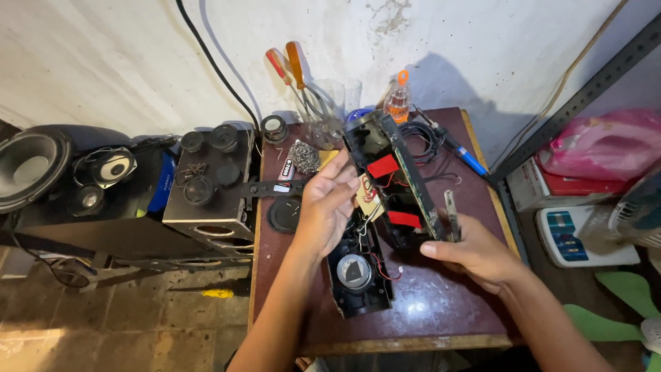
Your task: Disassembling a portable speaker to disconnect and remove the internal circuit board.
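At the centre of the frame, the left hand (pixel 329 207) is resting on an opened black speaker casing (pixel 385 182), its fingers (pixel 342 180) lying loosely together and curled over the casing's left edge, beside a small tan circuit board (pixel 368 198) with red and white wires. The casing is standing tilted on the dark red surface (pixel 441 303), its upper end pointing toward the top of the frame, with two red patches showing inside it. Just below it, the other half of the housing (pixel 358 275) is lying flat, showing a round grey speaker driver (pixel 354 271). Right of centre, the right hand (pixel 475 251) is gripping the casing's right edge, fingers clamped on it with the thumb pressing along the front; a thin metal strip (pixel 452 215) is sticking up from this hand.

Toward the top of the frame, a clear cup (pixel 323 110) is holding screwdrivers with orange and red handles (pixel 288 65), next to a small orange-capped bottle (pixel 398 100). A blue-handled soldering iron (pixel 458 151) is lying at the upper right of the surface. At the left of the frame, a black speaker cabinet (pixel 210 186) and loose speaker cones (pixel 31 169) are sitting.
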